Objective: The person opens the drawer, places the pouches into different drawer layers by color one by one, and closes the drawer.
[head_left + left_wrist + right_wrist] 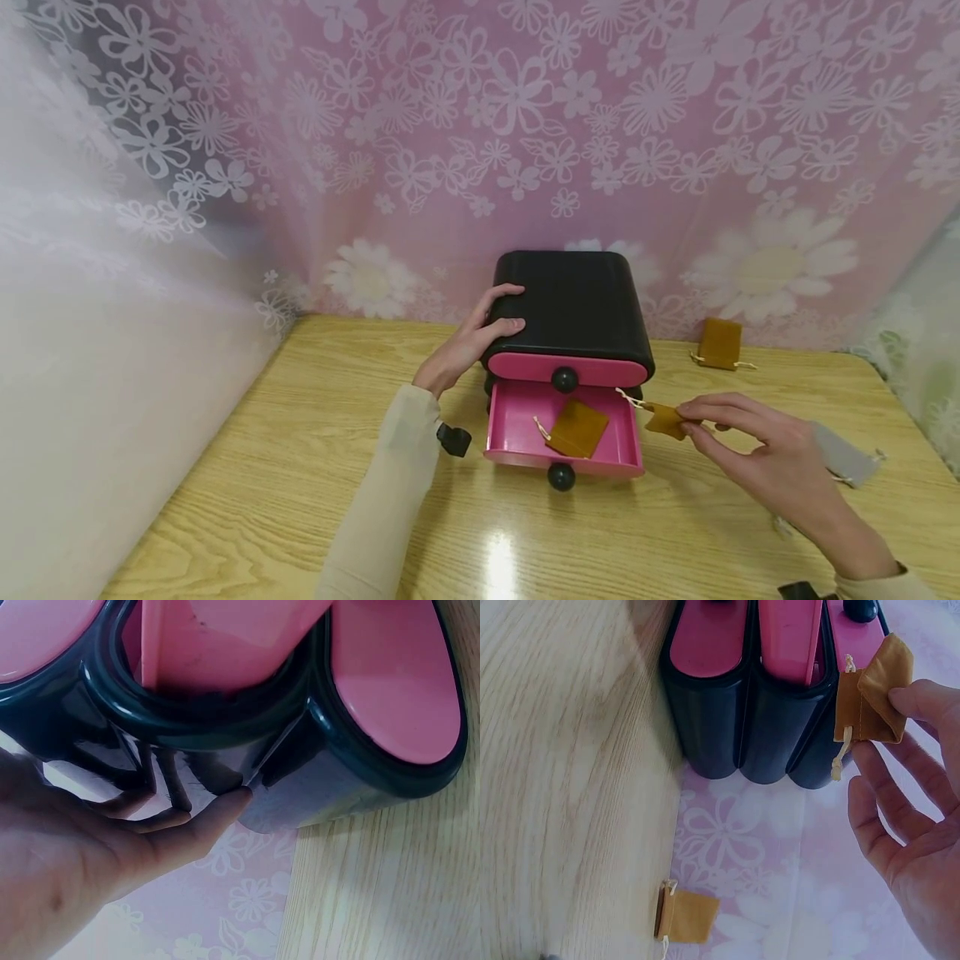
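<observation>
A black drawer unit (564, 300) with pink drawers stands on the wooden table. One lower drawer (517, 417) is pulled out, and a brown drawstring pouch (577, 428) lies inside it. My left hand (474, 337) rests on the unit's upper left side, its fingers spread over the top edge; the left wrist view shows fingertips on the black side wall. My right hand (772, 458) pinches another brown drawstring pouch (874, 701) between thumb and fingers, just right of the open drawer. The held pouch is folded over, its cream cords dangling free.
A third brown pouch (720, 343) leans against the floral curtain (525, 167) at the back right. Partly behind my right hand lies a grey pouch (847, 454). A pale cord (783, 526) shows below that hand. The drawer's round black knob (561, 477) juts forward.
</observation>
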The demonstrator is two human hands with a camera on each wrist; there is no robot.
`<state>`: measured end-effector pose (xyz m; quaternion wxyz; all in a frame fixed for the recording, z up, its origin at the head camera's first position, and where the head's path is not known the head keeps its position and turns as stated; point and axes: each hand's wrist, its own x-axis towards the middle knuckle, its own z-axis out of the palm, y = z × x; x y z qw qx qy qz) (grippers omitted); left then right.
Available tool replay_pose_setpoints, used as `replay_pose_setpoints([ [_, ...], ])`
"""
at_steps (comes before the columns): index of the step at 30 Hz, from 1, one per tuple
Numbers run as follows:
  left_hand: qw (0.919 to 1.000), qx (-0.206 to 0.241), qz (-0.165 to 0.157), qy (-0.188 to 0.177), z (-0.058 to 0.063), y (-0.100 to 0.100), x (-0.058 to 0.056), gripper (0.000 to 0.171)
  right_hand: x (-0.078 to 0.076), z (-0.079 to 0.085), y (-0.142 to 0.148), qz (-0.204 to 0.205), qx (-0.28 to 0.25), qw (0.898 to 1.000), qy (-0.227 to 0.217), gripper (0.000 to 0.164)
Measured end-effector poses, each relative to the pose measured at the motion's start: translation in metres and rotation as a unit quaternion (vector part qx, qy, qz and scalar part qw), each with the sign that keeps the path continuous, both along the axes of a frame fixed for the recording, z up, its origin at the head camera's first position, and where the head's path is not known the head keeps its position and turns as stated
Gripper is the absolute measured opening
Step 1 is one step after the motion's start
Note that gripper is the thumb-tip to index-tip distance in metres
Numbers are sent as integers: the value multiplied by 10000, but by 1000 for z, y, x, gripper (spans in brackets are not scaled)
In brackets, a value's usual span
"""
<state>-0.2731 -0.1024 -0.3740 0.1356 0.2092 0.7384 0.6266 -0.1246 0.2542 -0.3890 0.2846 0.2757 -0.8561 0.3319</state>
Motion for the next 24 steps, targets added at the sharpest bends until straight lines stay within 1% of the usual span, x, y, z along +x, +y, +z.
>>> replay_pose_setpoints([
  [7, 10000, 31, -9, -25, 0, 0, 0, 44, 0, 3, -8, 127, -28, 9999, -57, 57],
  [15, 10000, 22, 3, 35, -1, 0, -1, 44, 0, 2, -16, 51, 5, 9995, -323, 48],
  [17, 10000, 38, -6, 34, 0, 0, -1, 44, -1, 2, -18, 131, -66, 9997, -205, 49],
  [18, 10000, 53, -11, 32, 0, 0, -1, 44, -2, 1, -19, 203, -138, 9996, -125, 47],
  [19, 10000, 66, -13, 23, 0, 0, -1, 44, -3, 0, -19, 266, -196, 9995, -26, 42],
  [22, 10000, 82, -16, -5, 0, 0, 0, 44, -6, -1, -23, 445, -325, 9981, 258, 20],
  [23, 10000, 72, -14, -11, 0, 0, 0, 44, -7, -1, -24, 477, -343, 9978, 296, 15],
  [24, 10000, 75, -23, -22, 0, 0, 0, 44, -7, -1, -25, 506, -346, 9977, 297, 19],
])
